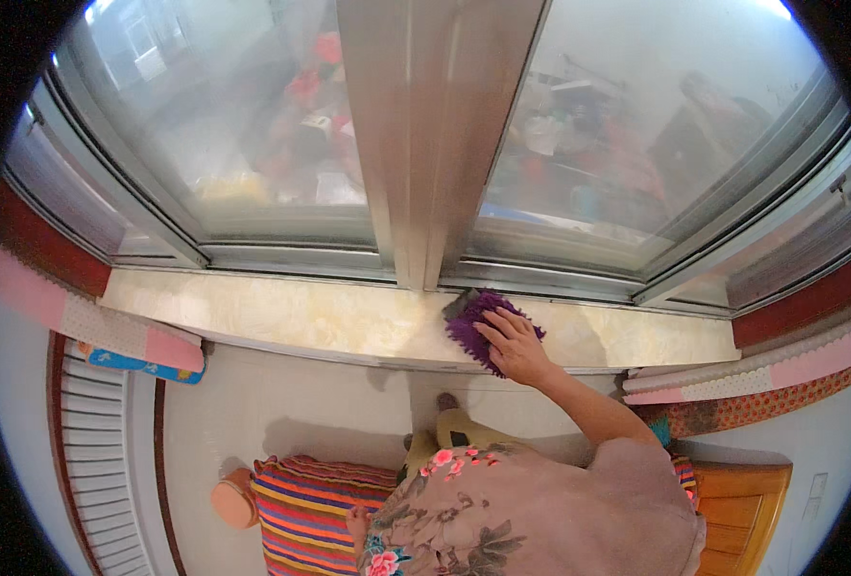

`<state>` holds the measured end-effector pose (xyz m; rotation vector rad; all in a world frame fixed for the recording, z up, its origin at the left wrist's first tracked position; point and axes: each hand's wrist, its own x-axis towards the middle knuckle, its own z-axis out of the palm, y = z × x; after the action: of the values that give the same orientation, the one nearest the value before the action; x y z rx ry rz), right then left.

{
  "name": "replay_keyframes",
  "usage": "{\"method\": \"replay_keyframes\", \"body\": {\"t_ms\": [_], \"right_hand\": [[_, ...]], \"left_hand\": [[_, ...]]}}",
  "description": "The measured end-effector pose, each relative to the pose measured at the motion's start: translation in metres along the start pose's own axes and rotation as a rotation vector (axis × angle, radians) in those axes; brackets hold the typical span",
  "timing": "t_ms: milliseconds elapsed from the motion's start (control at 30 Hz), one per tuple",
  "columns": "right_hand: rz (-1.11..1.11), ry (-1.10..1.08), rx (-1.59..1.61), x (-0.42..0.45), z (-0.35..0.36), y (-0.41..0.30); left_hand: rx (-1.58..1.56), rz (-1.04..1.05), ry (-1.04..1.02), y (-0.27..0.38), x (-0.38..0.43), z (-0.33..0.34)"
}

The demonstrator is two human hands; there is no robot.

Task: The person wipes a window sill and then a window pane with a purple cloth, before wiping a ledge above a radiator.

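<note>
My right hand [517,347] presses a purple chenille cleaning cloth [479,327] against the cream, marble-patterned windowsill [281,309]. A grey patch shows at the cloth's far left corner, close to the window frame's bottom rail. The fingers lie over the cloth's top, pointing up and left. Low in the picture, my left hand [357,520] hangs beside my body, in front of a striped cover [310,497]. It is small and partly hidden by my patterned shirt, so its fingers are hard to make out.
Cloudy glass panes [252,144] rise behind the sill, divided by a wide metal mullion [425,144]. Pink-and-white curtains [173,348] hang at both ends. Below are an orange round stool or container [236,498], a wooden cabinet [738,504] and a white radiator [94,432].
</note>
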<state>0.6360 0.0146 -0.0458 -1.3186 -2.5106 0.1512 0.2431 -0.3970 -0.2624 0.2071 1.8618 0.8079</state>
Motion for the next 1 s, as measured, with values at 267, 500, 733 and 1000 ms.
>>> {"method": "replay_keyframes", "body": {"t_ms": [267,500,733,1000], "right_hand": [[-0.059,0.036,0.027,0.05,0.029,-0.046],[-0.256,0.08,0.179,0.165,0.092,-0.135],[-0.324,-0.013,0.258,0.177,0.09,-0.145],[-0.124,-0.071,0.077,0.091,0.047,-0.067]], "left_hand": [[0.156,-0.046,-0.053,-0.015,0.06,0.01],[0.212,0.114,0.033,0.071,0.095,-0.014],[0.276,0.51,0.484,0.143,0.146,-0.043],[0.253,0.912,0.787,0.354,0.132,-0.022]]}}
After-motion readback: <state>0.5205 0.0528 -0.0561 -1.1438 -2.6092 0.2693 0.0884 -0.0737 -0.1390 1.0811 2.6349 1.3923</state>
